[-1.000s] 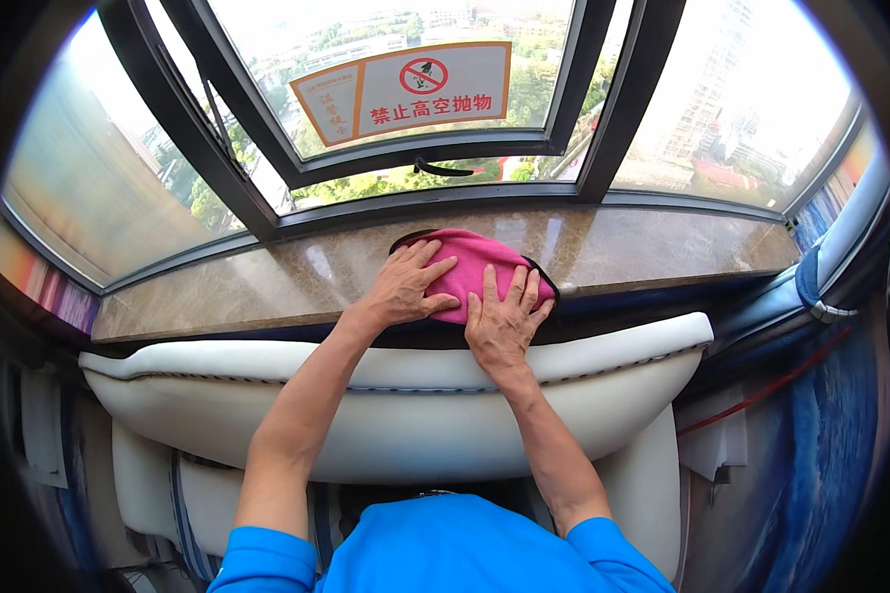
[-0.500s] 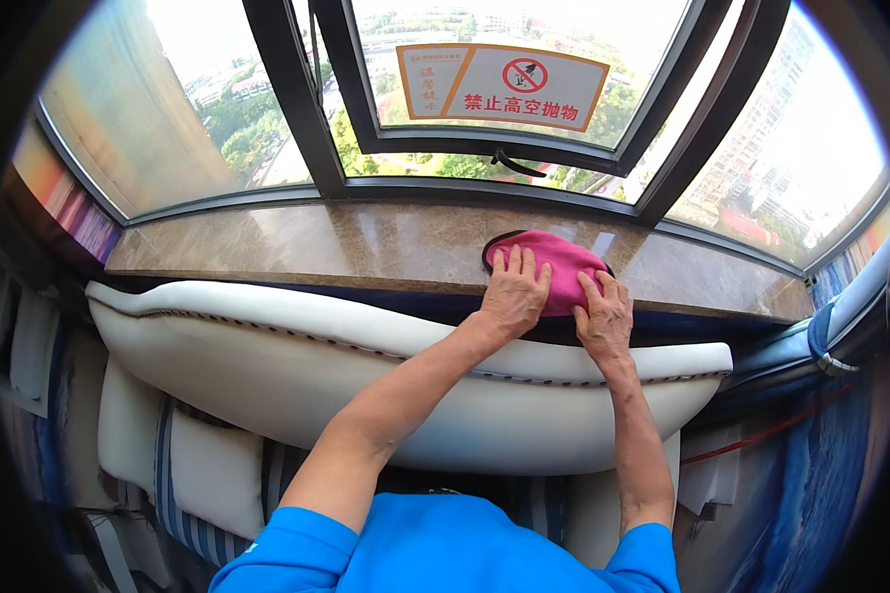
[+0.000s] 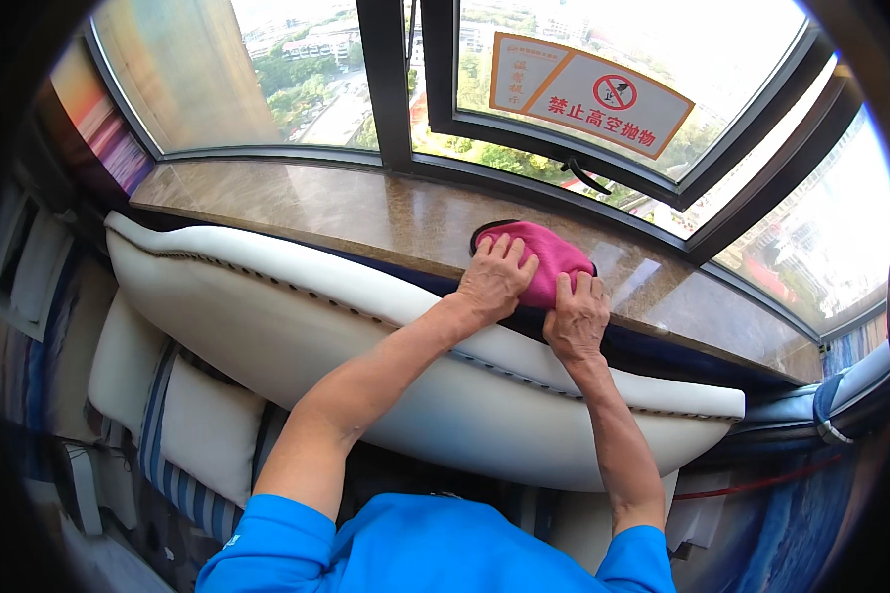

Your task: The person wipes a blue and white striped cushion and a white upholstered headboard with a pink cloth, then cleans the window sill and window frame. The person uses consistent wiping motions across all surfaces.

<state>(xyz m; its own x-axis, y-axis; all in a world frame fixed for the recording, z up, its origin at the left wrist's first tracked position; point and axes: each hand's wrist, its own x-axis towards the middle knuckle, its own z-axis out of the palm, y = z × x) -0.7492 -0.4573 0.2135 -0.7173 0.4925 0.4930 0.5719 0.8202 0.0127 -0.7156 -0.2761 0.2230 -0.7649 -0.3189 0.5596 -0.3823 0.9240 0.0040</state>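
A pink cleaning cloth (image 3: 544, 259) with a dark edge lies on the brown marble windowsill (image 3: 307, 201), its near side reaching the sill's front edge. My left hand (image 3: 491, 281) grips its left part, fingers bent over the top. At the right end, my right hand (image 3: 576, 318) has its fingers curled onto the cloth. Both thumbs are partly hidden. Each forearm stretches over the cream sofa backrest (image 3: 297, 326), which stands just in front of the sill.
Behind the sill stands a dark-framed window with a black handle (image 3: 585, 178) and a sticker (image 3: 591, 94) on the pane. A cream cushion (image 3: 208, 427) rests on the striped seat at lower left. A tied blue curtain (image 3: 845, 395) hangs at the right.
My view has turned, so the window and sill appear tilted. Both hands and the cloth have shifted left along the sill relative to the window handle.
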